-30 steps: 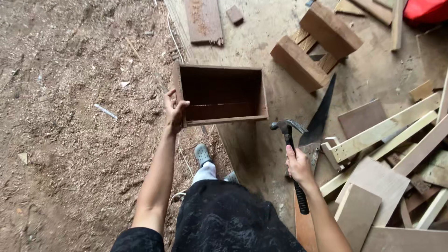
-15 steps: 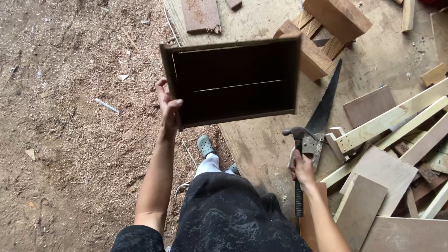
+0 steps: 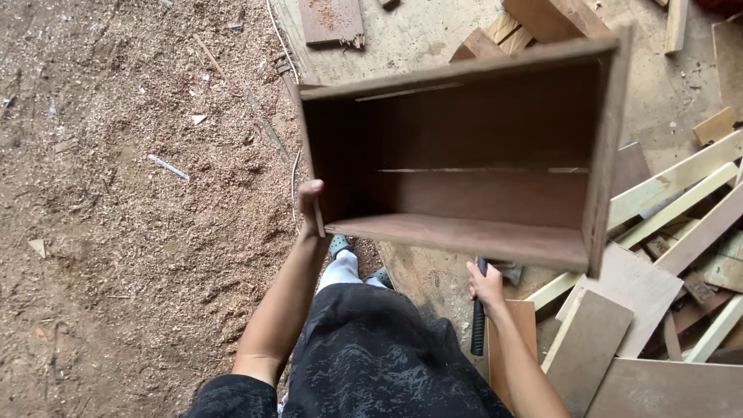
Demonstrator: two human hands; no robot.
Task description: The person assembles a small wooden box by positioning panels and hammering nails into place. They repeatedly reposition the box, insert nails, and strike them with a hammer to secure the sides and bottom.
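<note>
Fingers of the left hand (image 3: 311, 203) clamp the left side wall of a dark wooden box (image 3: 464, 155), lifting it off the floor with its open side turned up toward the head camera, so the bare inside, its panels and the seams between them, can be looked over. The right hand (image 3: 486, 285), just below the box's lower right corner, is clenched round the black handle of a hammer (image 3: 478, 325); the hammer's head is hidden behind the box's bottom edge, and the tool hangs low, out of the way (ready, it seems, rather than in use). Right of the box lies a heap of pale wood offcuts and boards (image 3: 673, 201), crowding that side. Left of the box the floor (image 3: 116, 232) is thick with sawdust. Above the box a flat board (image 3: 331, 19) lies on the ground. Below the box, the person's dark trousers and shoes show.
</note>
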